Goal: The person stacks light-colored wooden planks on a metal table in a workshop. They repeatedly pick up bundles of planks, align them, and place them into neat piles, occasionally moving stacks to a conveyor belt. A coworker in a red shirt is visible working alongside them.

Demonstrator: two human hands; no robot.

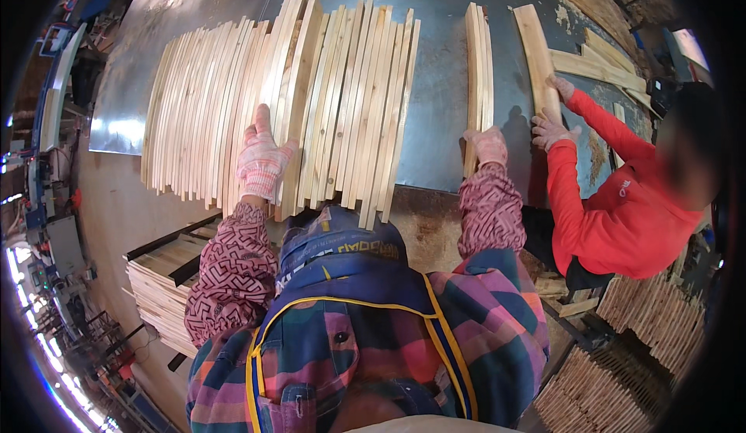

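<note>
Right, left hand (pixel 263 157) open, palm down on the near part of the slat row (pixel 210 107), fingers pointing away, thumb out by the thicker boards (pixel 301 76) that sit proud mid-row. Right hand (pixel 488 146) looks curled round the near end of a small bunch (pixel 479 68) of slats; can't see the underside of that grip. Row and bunch both lie on the metal table (pixel 435 114), bunch off to the right, apart from the row.

Handling, my guess: stiff dry wood, each slat light, a full armful heavy; won't break easily, but rough edges could splinter and loose ones may slide on smooth metal. Best hold: both sides near the end, or squeezed across the middle.

Edges: several near ends of the row poke past the table's near edge toward my apron (pixel 350 270). Room: a wide gap of metal between row and bunch; tighter on the right, where a co-worker (pixel 622 215) has gloved hands on a single board (pixel 535 52).
</note>
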